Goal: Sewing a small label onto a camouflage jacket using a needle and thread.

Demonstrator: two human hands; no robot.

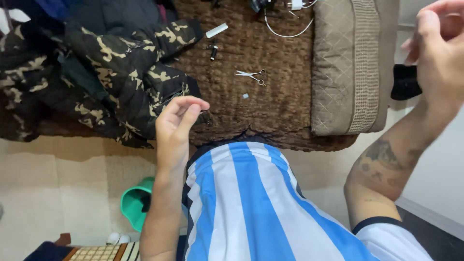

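Nothing that can be made out is gripped by either hand. The left hand is raised in the middle of the frame, its fingers curled with the thumb and forefinger tips brought close together; whether something thin is pinched between them cannot be told. The right hand is lifted at the upper right edge of the frame, fingers bent and partly cut off by the border, so its grip cannot be judged either.

A brown blanket is spread across the upper middle of the frame. Small scissors are laid on it, closed, above and to the right of the left hand and well apart from it. A small white scrap is seen just below the scissors. A white stick-shaped object and a small dark object are placed further up. A white cable is looped at the top edge. A camouflage jacket is heaped at the upper left, touching the blanket. A quilted beige cushion is set at the upper right. A blue and white striped shirt fills the lower middle, and a green tub is seen at the lower left.
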